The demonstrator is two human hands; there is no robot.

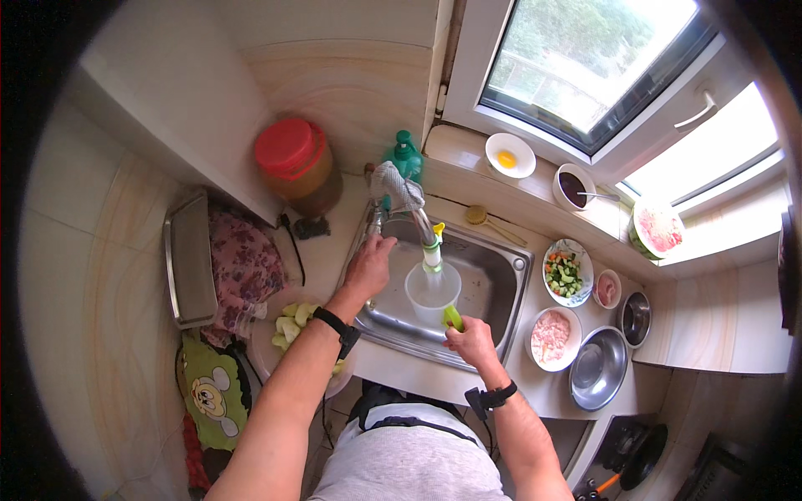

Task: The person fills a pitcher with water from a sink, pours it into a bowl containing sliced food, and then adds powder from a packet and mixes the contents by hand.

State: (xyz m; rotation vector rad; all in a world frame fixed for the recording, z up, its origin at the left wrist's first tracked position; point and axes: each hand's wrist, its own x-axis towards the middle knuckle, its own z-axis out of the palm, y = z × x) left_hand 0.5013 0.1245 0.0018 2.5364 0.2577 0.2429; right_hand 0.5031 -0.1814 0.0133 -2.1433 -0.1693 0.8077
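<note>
My right hand [474, 341] grips the green handle [453, 318] of a translucent white water dipper [433, 302] over the sink. The dipper is beneath the faucet spout [431, 252], which has a white and green nozzle, and water seems to run into it. My left hand [370, 269] is closed at the metal faucet lever [377, 224], left of the spout; its fingers partly hide the lever's end. A grey-white cloth [399, 185] is wrapped round the top of the faucet. Both hands are over the steel sink [491, 280].
Right of the sink stand a bowl of diced vegetables [564, 274], a bowl of pale pink meat [553, 337] and a metal basin [598, 369]. A brush [493, 224] lies behind the sink. Cut pale-green pieces [291, 324] lie left, near a red-lidded jar [296, 163].
</note>
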